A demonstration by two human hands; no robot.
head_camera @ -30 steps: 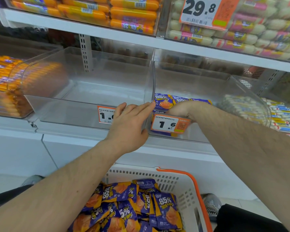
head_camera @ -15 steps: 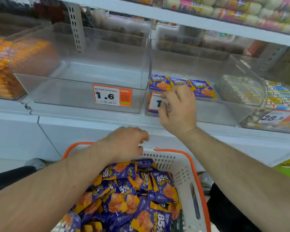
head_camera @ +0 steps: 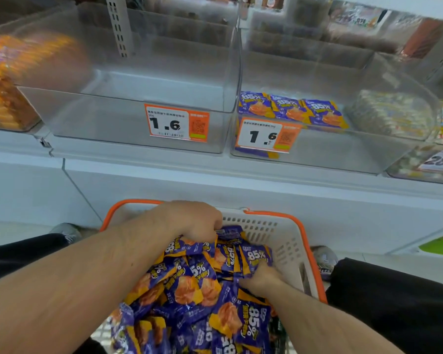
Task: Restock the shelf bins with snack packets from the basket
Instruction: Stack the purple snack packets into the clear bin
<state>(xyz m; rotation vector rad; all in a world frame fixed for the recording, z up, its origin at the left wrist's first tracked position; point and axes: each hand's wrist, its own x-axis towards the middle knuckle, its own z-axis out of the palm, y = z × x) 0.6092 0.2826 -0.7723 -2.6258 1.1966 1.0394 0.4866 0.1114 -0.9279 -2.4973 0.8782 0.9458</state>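
Note:
A white basket with an orange rim sits between my knees, heaped with purple-and-orange snack packets. My left hand reaches into the far end of the heap, its fingers curled down round packets there. My right hand is dug into the right side of the pile and grips a packet marked 85%. On the shelf above stand two clear bins. The left bin holds nothing. At the front of the right bin three packets lie in a row.
Each bin carries an orange 1.6 price tag. A bin of orange sticks flanks them on the left, and a bin of pale packets on the right. The white shelf base runs just behind the basket.
Both hands came down from the shelf into the basket. The right hand left the right bin's front, where three packets now lie. The view tilted downward.

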